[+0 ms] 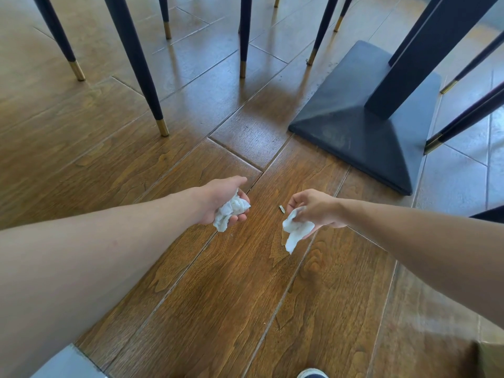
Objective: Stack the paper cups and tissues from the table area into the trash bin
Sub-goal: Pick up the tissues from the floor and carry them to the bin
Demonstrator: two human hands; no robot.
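Observation:
Both arms reach forward and down over a wooden floor. My left hand (221, 199) is curled around a crumpled white tissue (230, 211) that bulges out under the fingers. My right hand (313, 210) pinches a second white tissue (296, 231), which hangs loose below the fingertips. The two hands are about a hand's width apart, above the floorboards. No paper cup and no trash bin are in view.
A small dark scrap (281, 208) lies on the floor between the hands. A dark square table base (354, 124) with its post stands at the right. Several dark chair legs with brass tips (163, 126) stand behind. My shoe toe (312, 373) shows at the bottom edge.

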